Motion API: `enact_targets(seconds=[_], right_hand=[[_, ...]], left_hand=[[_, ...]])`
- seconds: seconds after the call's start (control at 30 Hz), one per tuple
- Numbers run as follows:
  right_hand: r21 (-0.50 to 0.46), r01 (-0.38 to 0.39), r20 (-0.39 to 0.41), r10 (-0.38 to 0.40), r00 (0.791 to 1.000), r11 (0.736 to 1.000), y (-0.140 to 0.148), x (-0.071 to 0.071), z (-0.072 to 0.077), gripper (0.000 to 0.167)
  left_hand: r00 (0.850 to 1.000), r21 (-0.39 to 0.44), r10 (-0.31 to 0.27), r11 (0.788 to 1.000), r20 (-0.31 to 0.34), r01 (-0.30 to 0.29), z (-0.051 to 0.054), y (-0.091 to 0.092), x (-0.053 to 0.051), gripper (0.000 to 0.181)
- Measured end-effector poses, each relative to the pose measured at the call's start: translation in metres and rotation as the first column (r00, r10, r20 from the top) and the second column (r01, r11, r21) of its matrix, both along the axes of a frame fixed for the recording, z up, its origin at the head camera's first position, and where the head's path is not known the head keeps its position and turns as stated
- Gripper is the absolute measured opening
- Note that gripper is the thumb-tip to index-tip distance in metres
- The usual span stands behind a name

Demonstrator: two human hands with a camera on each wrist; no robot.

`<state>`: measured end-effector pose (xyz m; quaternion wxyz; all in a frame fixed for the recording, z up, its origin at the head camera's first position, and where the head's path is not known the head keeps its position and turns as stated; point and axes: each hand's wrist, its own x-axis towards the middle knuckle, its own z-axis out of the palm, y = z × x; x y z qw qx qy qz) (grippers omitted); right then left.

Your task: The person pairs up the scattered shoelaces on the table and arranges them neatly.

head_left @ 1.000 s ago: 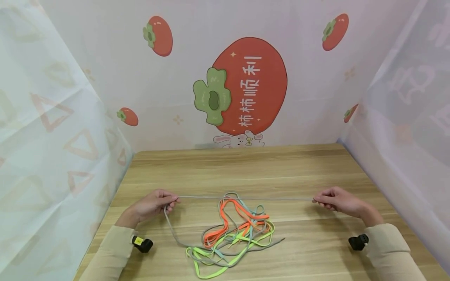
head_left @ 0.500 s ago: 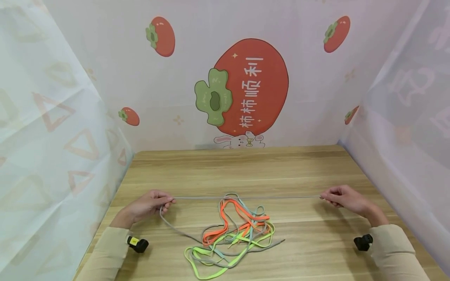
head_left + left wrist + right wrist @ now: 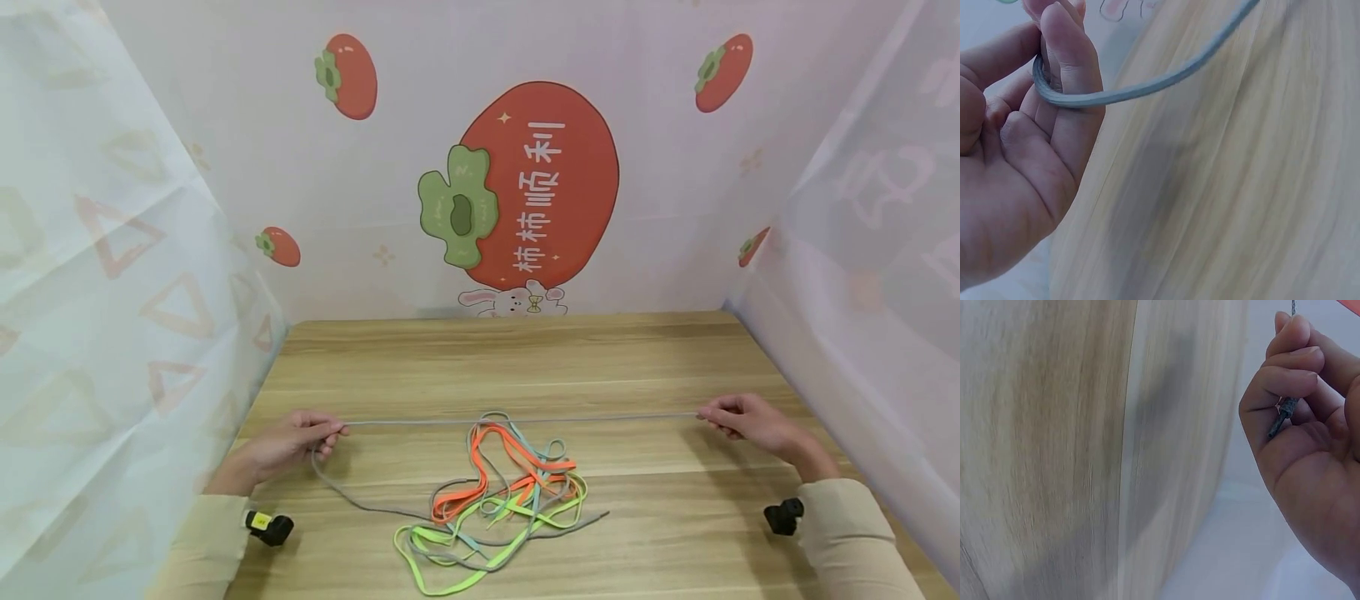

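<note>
A grey cord [image 3: 525, 419] runs nearly straight between the two hands, above the wooden table. The left hand [image 3: 296, 442] pinches it between thumb and fingers; in the left wrist view the cord [image 3: 1129, 94] loops over the fingers of the left hand [image 3: 1035, 144]. From there its slack curves down to a tangle of laces. The right hand [image 3: 757, 425] pinches the other part; in the right wrist view the cord's dark tip [image 3: 1279, 422] pokes out under the curled fingers of the right hand [image 3: 1310, 437]. Orange laces [image 3: 480, 487], neon green laces [image 3: 513, 546] and light blue ones lie tangled at the middle.
The wooden table [image 3: 510, 358] reaches back to a wall sheet [image 3: 637, 275] printed with persimmons and a rabbit. White sheets stand at the left [image 3: 150, 275] and right [image 3: 862, 275]. A grey lace end [image 3: 592, 521] sticks out at the right of the tangle.
Both hands have moved apart, the left hand leftward and the right hand rightward and slightly up. The straight stretch of cord between them is longer, and the slack at the left has shifted left.
</note>
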<state>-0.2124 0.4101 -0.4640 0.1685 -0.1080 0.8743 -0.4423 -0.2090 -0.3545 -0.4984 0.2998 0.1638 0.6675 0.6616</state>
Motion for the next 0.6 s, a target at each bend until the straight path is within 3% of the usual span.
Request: enact_targets(seconds=[0.33,0.6], right_hand=[[0.086,0.074,-0.051,-0.07,0.996,0.994,0.011,-0.002,-0.002,0.036],[0.179,0.134,-0.089,-0.12,0.989,0.975,0.022,-0.007,-0.003,0.038]], left_hand=[[1.0,0.052,-0.009,0.999,0.009,0.008,0.008,-0.029,0.006,0.034],[1.0,0.017,0.006,1.0,0.006,-0.006,0.012,-0.052,0.002,0.034]])
